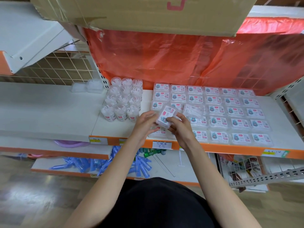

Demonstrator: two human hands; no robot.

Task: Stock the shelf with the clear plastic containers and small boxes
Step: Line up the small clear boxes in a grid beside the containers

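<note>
Both hands hold one small clear box (167, 115) with a pink and blue label, tilted above the shelf's front. My left hand (144, 123) grips its left side and my right hand (178, 126) pinches its lower right corner. Behind and to the right, several rows of the same small boxes (230, 112) lie flat on the white shelf (49, 112). One clear box (194, 110) in the rows lies tilted without a label showing. Left of the rows stands a cluster of clear round containers (122, 102) with white contents.
A big cardboard carton (139, 12) overhangs the shelf from above. Red plastic sheet (181, 60) covers the back. Two clear boxes (87, 87) lie at the shelf's rear left. A price tag (162, 144) hangs on the orange edge. Blue tubes (102, 163) fill the lower shelf.
</note>
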